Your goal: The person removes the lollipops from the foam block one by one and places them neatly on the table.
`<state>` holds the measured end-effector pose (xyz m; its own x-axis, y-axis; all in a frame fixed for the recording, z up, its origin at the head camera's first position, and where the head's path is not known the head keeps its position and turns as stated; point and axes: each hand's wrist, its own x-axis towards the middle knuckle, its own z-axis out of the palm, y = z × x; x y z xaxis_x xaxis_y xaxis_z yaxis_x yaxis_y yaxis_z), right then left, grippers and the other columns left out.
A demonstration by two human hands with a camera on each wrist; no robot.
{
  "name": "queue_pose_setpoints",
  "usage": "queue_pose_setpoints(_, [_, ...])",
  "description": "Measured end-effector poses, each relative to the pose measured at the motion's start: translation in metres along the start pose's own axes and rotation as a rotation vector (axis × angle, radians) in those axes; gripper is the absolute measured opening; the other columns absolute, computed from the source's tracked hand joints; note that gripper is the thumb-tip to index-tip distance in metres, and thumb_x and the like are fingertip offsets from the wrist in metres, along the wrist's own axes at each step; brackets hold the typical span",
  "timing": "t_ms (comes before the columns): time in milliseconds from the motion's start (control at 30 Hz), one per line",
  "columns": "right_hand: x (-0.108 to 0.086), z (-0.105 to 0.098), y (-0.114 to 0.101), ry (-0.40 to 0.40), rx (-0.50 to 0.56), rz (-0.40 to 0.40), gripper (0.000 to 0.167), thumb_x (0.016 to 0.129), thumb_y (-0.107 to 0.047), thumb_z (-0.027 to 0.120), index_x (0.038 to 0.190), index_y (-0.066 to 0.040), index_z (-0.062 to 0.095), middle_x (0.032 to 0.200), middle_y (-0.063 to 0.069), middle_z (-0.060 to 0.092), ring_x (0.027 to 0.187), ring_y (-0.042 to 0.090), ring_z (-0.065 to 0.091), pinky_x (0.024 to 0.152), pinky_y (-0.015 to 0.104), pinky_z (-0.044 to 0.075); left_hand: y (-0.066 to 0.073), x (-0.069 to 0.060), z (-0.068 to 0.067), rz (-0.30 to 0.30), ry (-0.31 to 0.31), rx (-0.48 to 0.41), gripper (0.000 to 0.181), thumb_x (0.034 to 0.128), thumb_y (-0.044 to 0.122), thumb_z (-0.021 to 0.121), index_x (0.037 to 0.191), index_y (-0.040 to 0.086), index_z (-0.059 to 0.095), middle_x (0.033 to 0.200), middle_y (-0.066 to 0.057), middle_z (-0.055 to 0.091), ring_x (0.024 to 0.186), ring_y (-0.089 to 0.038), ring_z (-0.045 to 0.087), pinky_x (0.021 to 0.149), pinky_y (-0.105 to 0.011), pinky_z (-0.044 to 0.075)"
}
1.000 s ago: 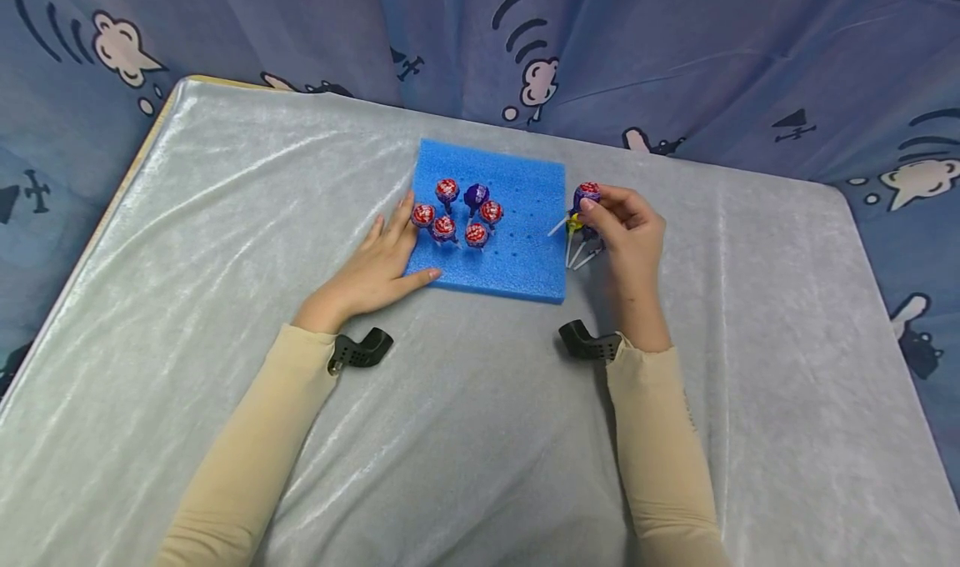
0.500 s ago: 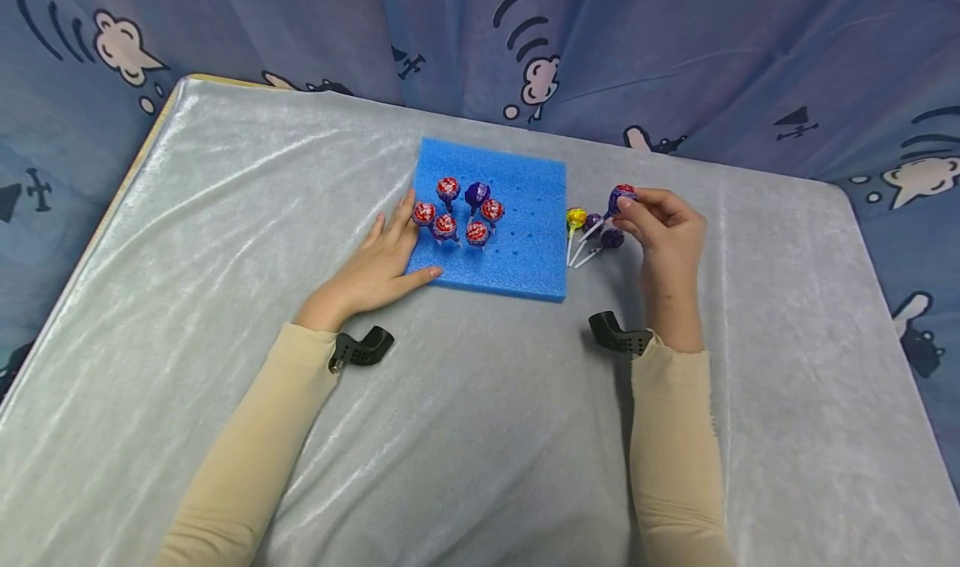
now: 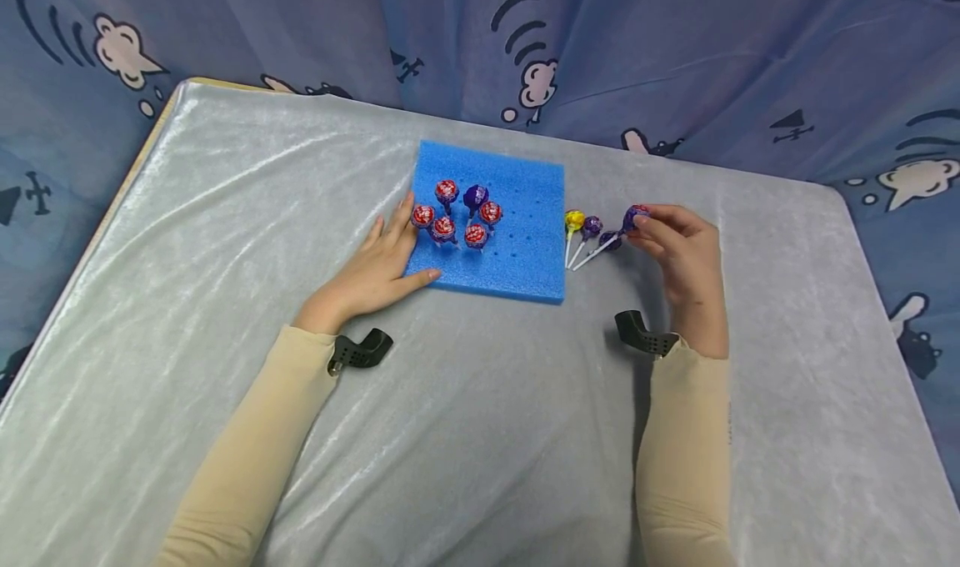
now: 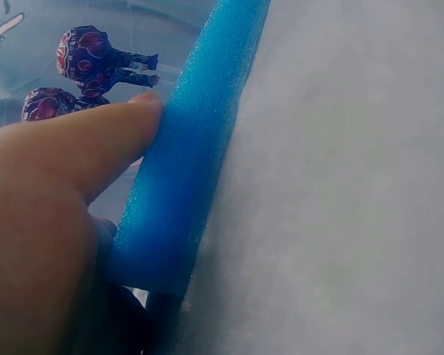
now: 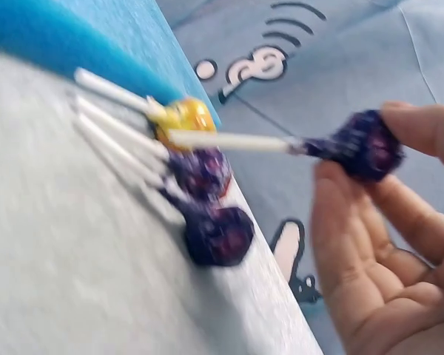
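Though aslant, lollipop between right fingers.

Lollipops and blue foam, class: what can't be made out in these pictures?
Head: lower stick ends of the standing lollipops, hidden in the blue foam.
Left wrist: part of the left hand, cut off by the left edge.
Right wrist: wrapper print on the held lollipop, blurred.

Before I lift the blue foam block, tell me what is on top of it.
Six wrapped lollipops stand in the blue foam block, five red-topped, one purple; the left hand touches its left side. How deep they go is hidden.
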<state>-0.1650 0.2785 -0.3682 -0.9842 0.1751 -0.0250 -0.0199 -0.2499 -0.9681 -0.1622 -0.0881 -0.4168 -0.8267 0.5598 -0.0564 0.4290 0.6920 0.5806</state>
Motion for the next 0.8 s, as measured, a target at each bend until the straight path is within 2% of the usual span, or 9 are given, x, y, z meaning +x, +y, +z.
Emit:
queue_pose_setpoints(233, [-0.001,-0.023,-0.004,-0.138,-0.054,0.172,0.012,0.086,0.010,0.061,0.083,0.002,0.070,0.079,0.010,0.070,0.068,0.019,0.069,0.068,0.028,0.056,0.000,0.000,0.000,-0.001,-0.001,0.003,0.081,0.0966,0.043,0.048,0.148,-0.006,0.008,0.155,-0.014,-0.020,0.142,-0.023,-0.012,0.113,-0.041,-0.010])
queue_pose_setpoints(400, [0.001,-0.034,-0.001,-0.190,-0.136,0.260,0.015,0.088,0.006,0.060,0.083,-0.002,0.072,0.080,0.008,0.071,0.071,0.017,0.070,0.068,0.026,0.056,0.000,0.000,0.000,0.001,0.000,0.004,0.081,0.0966,0.042,0.048,0.148,-0.006,0.009,0.155,-0.015,-0.020,0.142,-0.024,-0.012,0.113,-0.041,-0.009])
queue_pose_setpoints(533, [0.002,-0.037,0.003,-0.166,-0.212,0.275,0.019,0.088,0.004,0.061,0.079,-0.006,0.074,0.079,0.004,0.071,0.070,0.013,0.069,0.068,0.022,0.055,0.000,0.000,0.000,-0.001,0.000,0.004,0.081,0.0968,0.042,0.048,0.148,-0.006,0.009,0.155,-0.015,-0.019,0.142,-0.024,-0.012,0.113,-0.041,-0.009])
queue_pose_setpoints(800, [0.003,-0.033,0.010,-0.059,-0.392,0.235,0.014,0.083,-0.002,0.070,0.075,-0.013,0.073,0.075,-0.003,0.069,0.066,0.007,0.066,0.062,0.017,0.053,0.000,0.000,0.000,0.001,0.001,0.005,0.081,0.0968,0.042,0.048,0.148,-0.007,0.009,0.155,-0.015,-0.019,0.142,-0.023,-0.012,0.113,-0.042,-0.009])
